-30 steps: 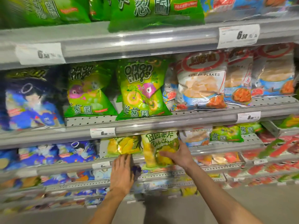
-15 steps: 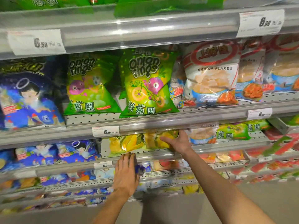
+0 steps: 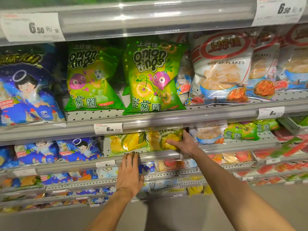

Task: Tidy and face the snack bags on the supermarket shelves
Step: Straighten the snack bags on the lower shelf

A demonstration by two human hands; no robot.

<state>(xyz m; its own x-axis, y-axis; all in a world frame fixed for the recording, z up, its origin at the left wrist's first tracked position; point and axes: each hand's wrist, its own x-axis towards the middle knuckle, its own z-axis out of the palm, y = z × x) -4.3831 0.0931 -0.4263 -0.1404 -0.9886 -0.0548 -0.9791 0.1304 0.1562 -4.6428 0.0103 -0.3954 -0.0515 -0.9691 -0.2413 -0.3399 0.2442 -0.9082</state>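
A yellow potato chips bag (image 3: 164, 140) is held by the right hand (image 3: 184, 145) on the second shelf (image 3: 233, 145), just under the price rail of the shelf above. The fingers (image 3: 172, 142) of this hand are curled over the right front face of the bag, and the thumb is placed at its upper right edge. The bag stands nearly upright at the front edge of the shelf, just to the right of a second yellow bag (image 3: 127, 143), which leans a little. To the right of the held bag a shrimp flakes bag (image 3: 208, 133) and a small green onion rings bag (image 3: 240, 131) are seen.

The left hand (image 3: 129, 174) is laid flat on the front rail (image 3: 75, 165) of the same shelf, below the second yellow bag, with the fingers straight and pressed together; nothing is held by it.

On the shelf above, two large onion rings bags (image 3: 155, 75) are standing between blue bags (image 3: 26, 85) on the left and large shrimp flakes bags (image 3: 223, 67) on the right.
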